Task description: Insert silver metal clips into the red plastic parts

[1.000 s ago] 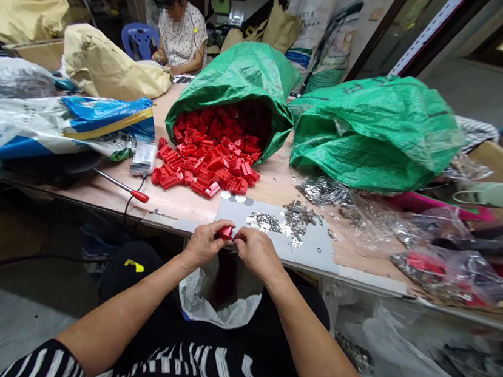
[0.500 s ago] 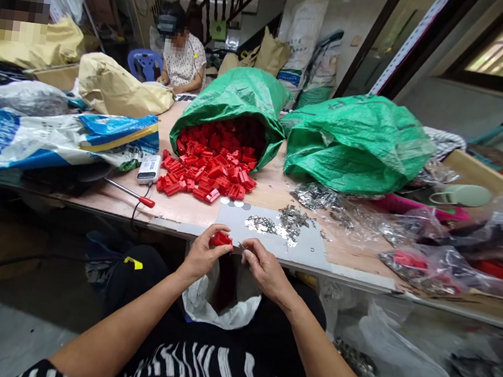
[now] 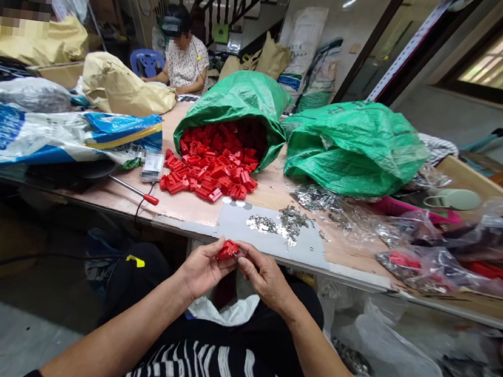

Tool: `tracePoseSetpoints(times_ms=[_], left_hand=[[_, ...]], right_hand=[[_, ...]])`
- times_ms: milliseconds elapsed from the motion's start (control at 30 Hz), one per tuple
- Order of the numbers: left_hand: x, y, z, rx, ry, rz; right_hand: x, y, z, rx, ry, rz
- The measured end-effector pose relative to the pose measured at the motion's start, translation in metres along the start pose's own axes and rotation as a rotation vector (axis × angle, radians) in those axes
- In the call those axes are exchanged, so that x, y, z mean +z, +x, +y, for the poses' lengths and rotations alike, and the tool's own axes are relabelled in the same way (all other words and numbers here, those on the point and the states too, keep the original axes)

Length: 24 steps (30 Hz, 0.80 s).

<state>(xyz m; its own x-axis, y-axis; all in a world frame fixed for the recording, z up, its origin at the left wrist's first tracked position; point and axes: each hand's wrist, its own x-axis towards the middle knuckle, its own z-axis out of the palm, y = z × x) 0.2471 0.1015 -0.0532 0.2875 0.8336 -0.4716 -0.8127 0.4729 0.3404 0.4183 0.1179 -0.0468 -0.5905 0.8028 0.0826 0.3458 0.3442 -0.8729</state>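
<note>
My left hand (image 3: 201, 266) pinches a small red plastic part (image 3: 227, 250) just below the table's front edge. My right hand (image 3: 261, 271) is closed in a pinch against the same part, holding a tiny metal piece at its fingertips. Both hands hover over a white plastic bag (image 3: 223, 311) in my lap. On the table ahead lies a heap of red plastic parts (image 3: 210, 174) spilling from a green sack (image 3: 237, 101). A scatter of small metal pieces (image 3: 275, 223) rests on a grey sheet (image 3: 237, 226) just past my hands.
A second green sack (image 3: 355, 146) lies to the right. A red-handled screwdriver (image 3: 134, 189) and a small device (image 3: 152, 164) sit left of the heap. Clear bags of parts (image 3: 425, 265) crowd the right. Another person (image 3: 182, 58) sits at the far end.
Both hands have dropped slightly toward my lap and drawn together. The right fingertips now touch the red part, where half a second ago they were apart from it.
</note>
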Motion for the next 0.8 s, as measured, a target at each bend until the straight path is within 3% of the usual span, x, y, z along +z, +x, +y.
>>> tracePoseSetpoints(times_ms=[133,333,400,500,600,733,800], left_hand=[[0.002,-0.003,-0.004,0.011,-0.044,-0.007],[-0.007,-0.002,-0.009,0.077,0.079,-0.106],[-0.018,0.001,-0.011,0.175,0.29,-0.106],[-0.032,0.006,-0.015,0.375,0.848,-0.026],[-0.023,-0.003,-0.017,0.539,1.272,-0.019],[0.032,-0.051,-0.005,0.338,1.212,-0.408],[0.059,-0.084,0.003,0.232,1.118,-0.705]], right_hand=[[0.002,0.001,0.001,-0.037,-0.068,0.103],[0.005,0.003,0.006,0.061,0.167,0.104],[0.004,0.003,0.007,0.078,0.189,0.088],[0.001,0.001,0.012,0.084,0.143,0.099],[-0.001,-0.001,0.019,0.086,0.099,0.109],[-0.003,0.0,0.028,0.126,0.104,0.115],[-0.003,0.001,0.031,0.143,0.119,0.117]])
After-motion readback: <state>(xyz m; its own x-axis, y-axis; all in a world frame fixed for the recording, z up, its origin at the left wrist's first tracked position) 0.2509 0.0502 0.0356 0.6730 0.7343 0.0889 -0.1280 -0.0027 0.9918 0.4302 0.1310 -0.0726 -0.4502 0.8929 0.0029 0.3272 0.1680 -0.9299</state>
